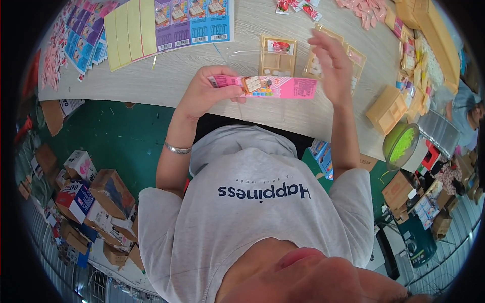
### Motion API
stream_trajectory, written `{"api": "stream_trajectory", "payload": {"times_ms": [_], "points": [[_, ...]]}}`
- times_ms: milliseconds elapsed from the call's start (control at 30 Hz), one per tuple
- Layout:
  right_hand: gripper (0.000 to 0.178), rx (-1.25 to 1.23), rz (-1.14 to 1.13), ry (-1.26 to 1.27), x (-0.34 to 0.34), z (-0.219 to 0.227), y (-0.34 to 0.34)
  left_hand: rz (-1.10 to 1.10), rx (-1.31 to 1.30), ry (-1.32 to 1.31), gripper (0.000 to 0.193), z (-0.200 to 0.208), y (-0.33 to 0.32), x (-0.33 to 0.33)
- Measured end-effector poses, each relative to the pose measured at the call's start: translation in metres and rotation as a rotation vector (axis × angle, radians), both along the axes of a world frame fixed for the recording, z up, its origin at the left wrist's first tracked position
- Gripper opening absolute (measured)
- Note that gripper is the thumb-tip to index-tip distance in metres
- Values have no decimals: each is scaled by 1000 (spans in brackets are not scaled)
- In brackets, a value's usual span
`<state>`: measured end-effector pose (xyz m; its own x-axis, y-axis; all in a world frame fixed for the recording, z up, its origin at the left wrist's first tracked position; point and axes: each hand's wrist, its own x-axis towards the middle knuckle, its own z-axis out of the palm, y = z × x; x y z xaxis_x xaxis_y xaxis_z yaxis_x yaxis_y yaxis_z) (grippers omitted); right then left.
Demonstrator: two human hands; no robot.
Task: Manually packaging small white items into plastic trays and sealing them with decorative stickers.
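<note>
**Pink card packet held level above the desk**

Pink printed card packet (268, 87), long and flat with a small tan tray showing at its middle, is held level in the air just above the near edge of the pale wood-grain desk (242, 25), apparently so that its face can be seen.

Largest first: the desk carries a broad sheet of purple and blue printed cards (194, 20) beside a sheet of plain yellow strips (130, 31) at the far left, probably laid flat as stock within reach. Ahead of the packet lies a tan plastic compartment tray (278, 56) with a small red-and-white sachet (279, 46) in one upper cell; a second such tray sits partly behind the raised hand. A green round bowl (401, 145) stands off the desk's right end.

Left hand (209, 90), a silver bangle (178, 148) on its wrist, is closed around the packet's left end, thumb on its lower edge. Right hand (333, 65) is spread loosely, fingers extended, lifted clear beside the packet's right end and grasping nothing.
</note>
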<state>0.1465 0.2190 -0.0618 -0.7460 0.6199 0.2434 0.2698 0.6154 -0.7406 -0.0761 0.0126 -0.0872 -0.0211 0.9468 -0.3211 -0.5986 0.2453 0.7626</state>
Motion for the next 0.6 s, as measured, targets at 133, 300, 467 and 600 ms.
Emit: {"api": "stream_trajectory", "payload": {"times_ms": [133, 300, 467, 600], "points": [[25, -947, -111, 114, 34, 20, -23, -38, -156, 94, 19, 1, 25, 15], [19, -916, -285, -22, 34, -9, -24, 33, -295, 195, 27, -3, 51, 32], [22, -573, -407, -237, 13, -11, -22, 71, -388, 483, 33, -9, 66, 36], [23, -379, -434, -267, 10, -18, -28, 62, -406, 616, 33, -16, 65, 42]]}}
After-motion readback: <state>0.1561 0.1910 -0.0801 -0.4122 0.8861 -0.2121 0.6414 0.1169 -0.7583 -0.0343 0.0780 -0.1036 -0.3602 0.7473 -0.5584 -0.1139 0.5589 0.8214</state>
